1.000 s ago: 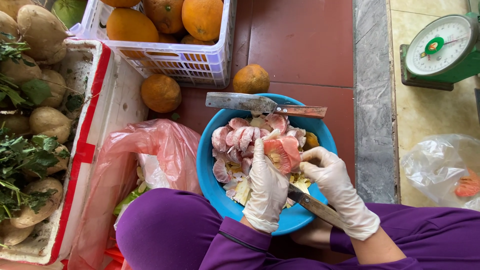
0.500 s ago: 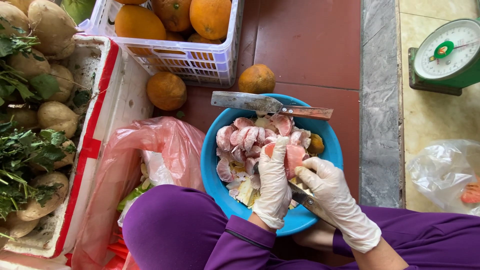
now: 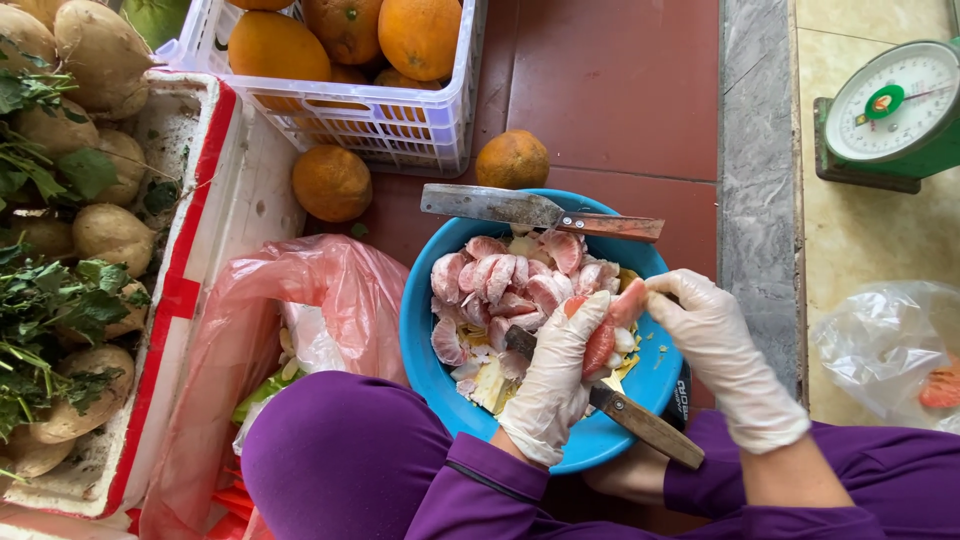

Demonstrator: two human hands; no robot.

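Both hands wear thin white gloves over a blue bowl [image 3: 425, 345] on my lap. My left hand [image 3: 552, 380] and my right hand [image 3: 715, 345] together grip one pink citrus segment [image 3: 612, 325] above the bowl. Several peeled pink segments [image 3: 505, 280] and pale peel scraps [image 3: 490, 380] fill the bowl. A small knife with a wooden handle [image 3: 645, 425] lies across the bowl's near rim, its blade hidden under my left hand. A cleaver [image 3: 530, 210] with a wooden handle rests across the far rim.
A white plastic crate [image 3: 400, 130] of orange fruit stands at the back, with two loose fruits [image 3: 332, 183] on the red tile floor. A foam box [image 3: 210, 250] of tubers and greens is left. A pink bag [image 3: 250, 330] sits by my knee. A green scale [image 3: 890, 110] and clear bag [image 3: 885, 345] are right.
The segment between my hands has turned and shifted right. My right hand has moved up to the segment's far end, and my left hand has closed along its near side.
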